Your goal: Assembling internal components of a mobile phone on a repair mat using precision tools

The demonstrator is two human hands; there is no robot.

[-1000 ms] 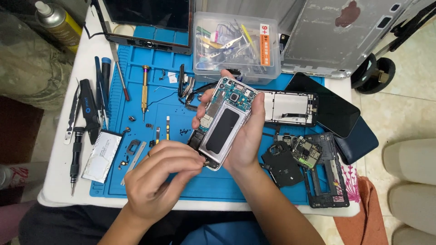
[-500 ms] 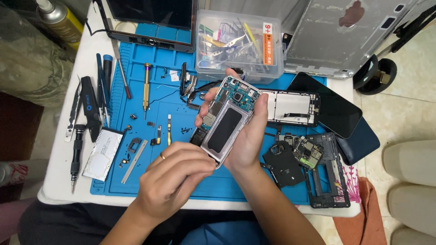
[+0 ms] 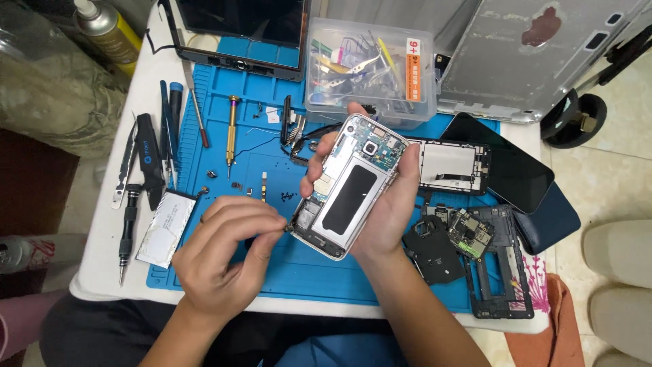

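Fingertips of the left hand [image 3: 227, 255] pinch together at the lower corner of the opened smartphone [image 3: 350, 183], gripped mid-frame by the right hand [image 3: 384, 204] above the blue mat [image 3: 224, 170]; seemingly working at a tiny part, needing steady, delicate precision.

The mat [image 3: 285, 272] is bright blue on a white table [image 3: 95, 272], and the opened phone [image 3: 350, 187] has a silver frame with a black rectangle in its middle and a teal-green board at its top. The screwdriver [image 3: 231, 132] is gold with a purple cap, the spray can [image 3: 109, 30] yellow and the battery [image 3: 165, 228] silvery white. The box [image 3: 370, 68] is clear plastic with an orange and white label, the cloth [image 3: 553, 333] dull orange, and the loose screen [image 3: 509, 170] black.
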